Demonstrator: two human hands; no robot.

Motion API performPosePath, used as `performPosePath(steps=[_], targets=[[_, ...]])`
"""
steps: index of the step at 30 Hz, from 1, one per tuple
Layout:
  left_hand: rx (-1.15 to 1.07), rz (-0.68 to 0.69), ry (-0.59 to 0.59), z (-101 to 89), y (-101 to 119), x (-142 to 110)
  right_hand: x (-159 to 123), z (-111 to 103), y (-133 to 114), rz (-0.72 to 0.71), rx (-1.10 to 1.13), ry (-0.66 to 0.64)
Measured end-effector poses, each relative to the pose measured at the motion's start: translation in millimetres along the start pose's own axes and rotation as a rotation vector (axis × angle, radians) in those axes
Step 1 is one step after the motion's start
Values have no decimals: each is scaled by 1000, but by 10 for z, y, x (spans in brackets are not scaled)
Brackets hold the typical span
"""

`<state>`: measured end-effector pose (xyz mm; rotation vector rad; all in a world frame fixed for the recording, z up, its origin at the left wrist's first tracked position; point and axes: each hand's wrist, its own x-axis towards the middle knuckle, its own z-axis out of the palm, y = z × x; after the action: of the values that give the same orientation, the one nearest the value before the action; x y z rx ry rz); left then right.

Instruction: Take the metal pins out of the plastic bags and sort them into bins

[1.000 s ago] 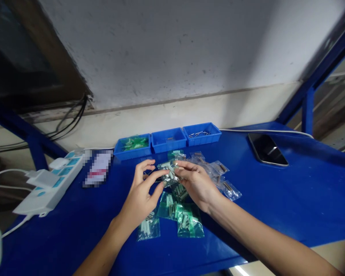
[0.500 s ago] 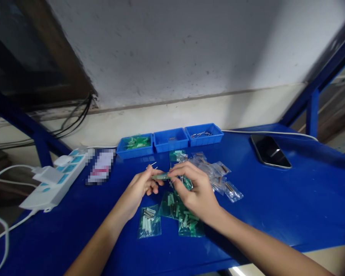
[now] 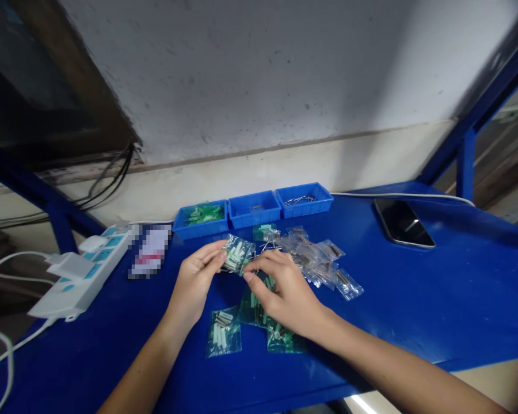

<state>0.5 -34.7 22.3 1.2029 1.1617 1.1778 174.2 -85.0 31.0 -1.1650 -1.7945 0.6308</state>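
Between my two hands is a small green-tinted plastic bag (image 3: 239,253) with white and metal pieces inside. My left hand (image 3: 197,276) pinches its left edge between thumb and fingers. At the bag's lower right corner, my right hand (image 3: 282,290) has thumb and fingers closed on it. Just below lie more filled green bags: one alone on the left (image 3: 224,332), and others (image 3: 282,338) partly covered by my right hand. Right of that hand is a pile of clear bags (image 3: 319,259) holding brownish metal pins. Some loose metal pieces (image 3: 270,246) show behind my fingers.
Along the wall stand three blue bins: the left bin (image 3: 201,218) has green bags, the middle bin (image 3: 254,209) a small bag, the right bin (image 3: 304,200) metal rods. A phone (image 3: 403,223) lies at right. A white power strip (image 3: 84,276) with cables is at left, beside a blurred card (image 3: 151,251).
The green bag, seen nearly edge-on before, is now tilted up with its flat face showing. Thin metal rods that stuck up by my left hand no longer show there.
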Motion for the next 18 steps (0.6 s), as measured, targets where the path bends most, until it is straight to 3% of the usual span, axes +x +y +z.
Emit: performPosePath(steps=[3, 6, 9, 11, 13, 15, 18], targets=[[71, 102, -3, -10, 6, -10, 57, -15, 17, 275, 294, -93], [187, 237, -68, -16, -1, -15, 117, -34, 55, 547, 703, -91], [446, 519, -186, -14, 7, -32, 160, -52, 107, 705, 1036, -89], [638, 753, -256, -1, 10, -54, 174, -54, 143, 741, 1111, -71], [760, 903, -286, 25, 7, -81, 177, -46, 171, 724, 1103, -20], [793, 931, -284, 58, 8, -110, 173, -35, 184, 682, 1069, 29], [721, 818, -229, 93, 37, -144, 170, -31, 178, 640, 979, 103]])
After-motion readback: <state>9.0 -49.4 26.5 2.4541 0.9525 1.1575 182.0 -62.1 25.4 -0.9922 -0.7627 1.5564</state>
